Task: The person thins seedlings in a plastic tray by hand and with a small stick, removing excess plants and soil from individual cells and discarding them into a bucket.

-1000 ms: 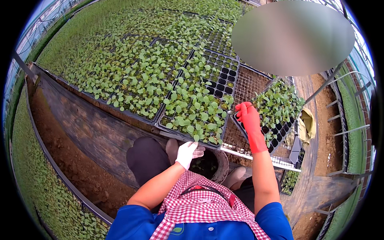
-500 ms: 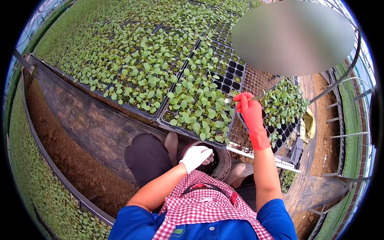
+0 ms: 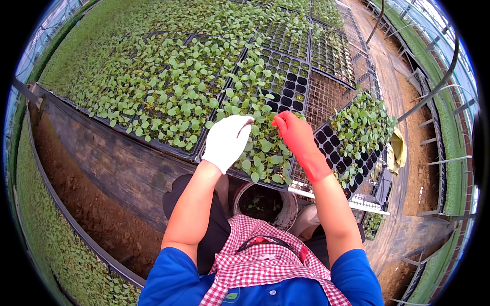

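Observation:
My left hand [image 3: 228, 142], in a white glove, is over the front seedling tray [image 3: 265, 182], its fingers bunched among the leaves. My right hand [image 3: 301, 143], in a red rubber glove, is closed in a pinch over the right side of the same tray. What either hand holds, if anything, is hidden. Leafy green seedlings [image 3: 260, 148] fill the tray's near part. Farther back, several black cells [image 3: 291, 89] lack plants. To the right, a tilted tray [image 3: 326, 135] carries seedlings crowded toward its far side.
Between my legs stands a round bucket [image 3: 292, 209] with dark soil and green bits in it. A wire mesh bench top [image 3: 324, 97] shows between the trays. Many more seedlings [image 3: 168, 86] spread to the left. A yellowish cloth [image 3: 398, 148] hangs at the right.
My left hand has moved up from above the bucket to the seedlings. My right hand has shifted left; the small spoon-like tool seen in it earlier no longer shows clearly.

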Demonstrator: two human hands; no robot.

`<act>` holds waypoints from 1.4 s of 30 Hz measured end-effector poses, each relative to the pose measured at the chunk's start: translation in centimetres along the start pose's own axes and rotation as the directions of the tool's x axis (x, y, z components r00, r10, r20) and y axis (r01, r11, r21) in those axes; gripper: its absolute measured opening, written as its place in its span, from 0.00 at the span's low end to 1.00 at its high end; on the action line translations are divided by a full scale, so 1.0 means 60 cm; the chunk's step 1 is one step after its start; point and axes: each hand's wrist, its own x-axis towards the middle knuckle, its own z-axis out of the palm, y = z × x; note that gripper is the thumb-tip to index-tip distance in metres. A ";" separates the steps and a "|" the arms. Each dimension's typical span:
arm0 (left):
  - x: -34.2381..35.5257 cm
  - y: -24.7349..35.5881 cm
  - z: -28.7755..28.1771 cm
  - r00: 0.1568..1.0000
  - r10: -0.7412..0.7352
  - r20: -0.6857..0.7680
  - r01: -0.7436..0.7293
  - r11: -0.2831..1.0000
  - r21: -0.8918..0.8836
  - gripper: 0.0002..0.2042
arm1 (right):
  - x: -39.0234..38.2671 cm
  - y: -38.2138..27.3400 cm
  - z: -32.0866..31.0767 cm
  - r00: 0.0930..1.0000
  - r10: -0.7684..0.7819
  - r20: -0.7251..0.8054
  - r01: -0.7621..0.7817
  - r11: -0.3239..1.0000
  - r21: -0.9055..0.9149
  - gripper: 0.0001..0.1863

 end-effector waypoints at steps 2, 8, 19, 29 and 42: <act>-0.003 -0.011 0.008 0.999 -0.031 0.034 0.031 1.000 -0.007 0.10 | 0.012 -0.003 0.001 1.000 -0.002 0.005 0.002 1.000 -0.009 0.13; -0.004 -0.011 0.002 0.997 -0.017 0.072 0.019 1.000 -0.019 0.10 | 0.020 -0.024 -0.005 0.999 -0.046 0.020 0.046 0.998 -0.037 0.13; -0.001 -0.012 0.000 0.997 -0.004 0.077 0.007 0.999 -0.031 0.10 | 0.046 -0.016 0.043 0.996 -0.055 0.064 0.070 0.962 -0.262 0.14; 0.001 -0.012 -0.004 0.999 0.035 0.033 -0.034 0.998 -0.050 0.10 | 0.016 0.083 0.058 0.967 0.225 0.118 -0.248 0.731 0.636 0.17; 0.010 0.064 0.037 0.985 0.171 -0.014 -0.171 0.985 -0.021 0.09 | -0.105 0.084 -0.132 0.943 0.248 -0.221 0.022 0.618 0.786 0.18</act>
